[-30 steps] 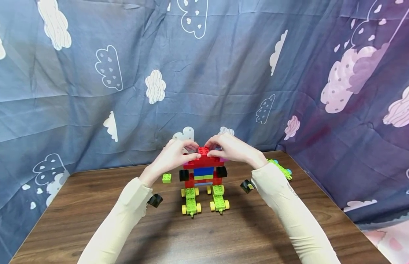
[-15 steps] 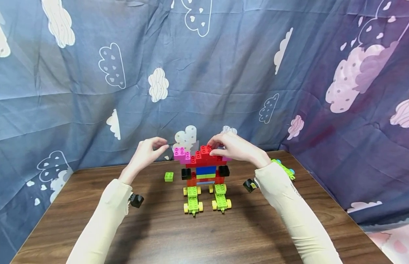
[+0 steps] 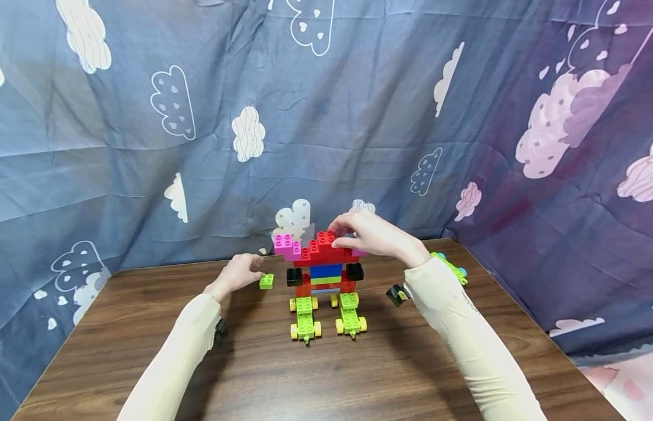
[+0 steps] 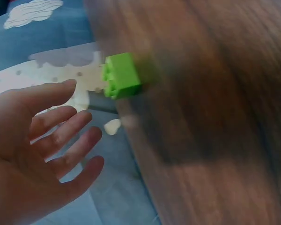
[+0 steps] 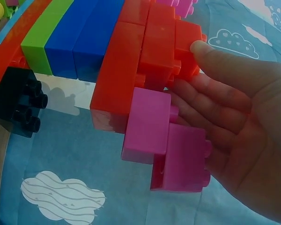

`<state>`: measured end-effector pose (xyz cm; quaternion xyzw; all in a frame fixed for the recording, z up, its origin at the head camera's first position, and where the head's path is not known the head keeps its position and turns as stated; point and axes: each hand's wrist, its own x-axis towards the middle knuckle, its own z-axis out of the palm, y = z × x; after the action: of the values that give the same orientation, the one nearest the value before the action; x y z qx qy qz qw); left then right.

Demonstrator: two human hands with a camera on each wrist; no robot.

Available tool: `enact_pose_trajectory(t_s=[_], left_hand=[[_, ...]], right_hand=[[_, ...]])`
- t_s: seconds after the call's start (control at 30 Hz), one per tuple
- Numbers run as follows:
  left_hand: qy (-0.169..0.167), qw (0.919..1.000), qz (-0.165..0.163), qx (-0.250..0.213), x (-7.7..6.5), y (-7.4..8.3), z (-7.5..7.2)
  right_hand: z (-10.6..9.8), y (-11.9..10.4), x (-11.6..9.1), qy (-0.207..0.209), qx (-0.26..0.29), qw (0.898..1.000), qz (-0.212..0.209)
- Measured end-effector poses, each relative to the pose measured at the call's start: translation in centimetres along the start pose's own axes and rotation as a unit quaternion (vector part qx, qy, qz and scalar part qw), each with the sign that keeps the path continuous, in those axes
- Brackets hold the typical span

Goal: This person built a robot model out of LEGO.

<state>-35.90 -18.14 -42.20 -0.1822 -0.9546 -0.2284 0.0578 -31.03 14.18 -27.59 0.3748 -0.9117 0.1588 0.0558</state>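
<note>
A figure of toy building blocks stands upright on the table, with a red body [image 3: 321,255], a blue band [image 3: 325,271], black side blocks and two green wheeled bases [image 3: 305,324]. My right hand [image 3: 365,234] pinches the red brick [image 5: 186,40] at its top, thumb on the near face and fingers behind. Pink bricks [image 5: 147,124] step outward below that hand in the right wrist view. To the figure's left, my left hand [image 3: 237,273] reaches toward a loose lime-green brick [image 4: 122,76]. In the left wrist view its fingers are spread and apart from the brick.
At the back right of the wooden table [image 3: 326,380], a green piece with blue parts [image 3: 450,268] lies partly behind the right forearm. A blue cloud-patterned curtain [image 3: 210,175] hangs close behind the table's back edge.
My left hand has left the figure's top, moved out to the left, then come down beside the loose green brick. The right hand stays at the top red brick.
</note>
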Motion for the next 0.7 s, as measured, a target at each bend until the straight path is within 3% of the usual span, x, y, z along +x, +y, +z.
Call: enact_pose_trajectory(t_s=[0.23, 0.53, 0.7], left_hand=[[-0.035, 0.9990, 0.003, 0.029, -0.2, -0.4, 1.2], [0.001, 0.9991, 0.030, 0.031, -0.6, -1.6, 2.4], [-0.006, 0.9995, 0.021, 0.022, -0.8, -1.4, 2.4]], right_hand=[[0.0, -0.1, 0.0, -0.003, 0.001, 1.000, 0.004], [-0.2, -0.2, 0.0, -0.003, -0.004, 1.000, 0.006], [-0.2, -0.3, -0.1, -0.002, -0.004, 1.000, 0.005]])
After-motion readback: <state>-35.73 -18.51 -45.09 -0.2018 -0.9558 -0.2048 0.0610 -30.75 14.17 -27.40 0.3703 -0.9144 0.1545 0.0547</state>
